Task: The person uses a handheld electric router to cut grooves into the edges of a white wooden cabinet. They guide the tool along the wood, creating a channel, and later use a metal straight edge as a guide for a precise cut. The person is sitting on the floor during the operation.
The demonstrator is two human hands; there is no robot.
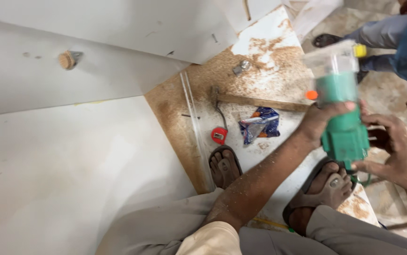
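Left hand [323, 120], arm outstretched, fingers clenched round the green power tool [342, 113]; right hand [399, 151] cups its lower body, fingers curled on it.

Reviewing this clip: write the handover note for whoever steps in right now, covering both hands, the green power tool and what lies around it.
Left hand: wrapped around the upper body of the green power tool, lifted off the boards.
Right hand: fingers on the tool's lower side, steadying it.
Around: white board at left, sawdust over the floor panel, red tape measure and a blue wrapper near the sandalled feet. Another person's legs stand top right.
Done: sawdust suggests cutting or trimming has taken place.
Left: tool is in the air, not set on any board.
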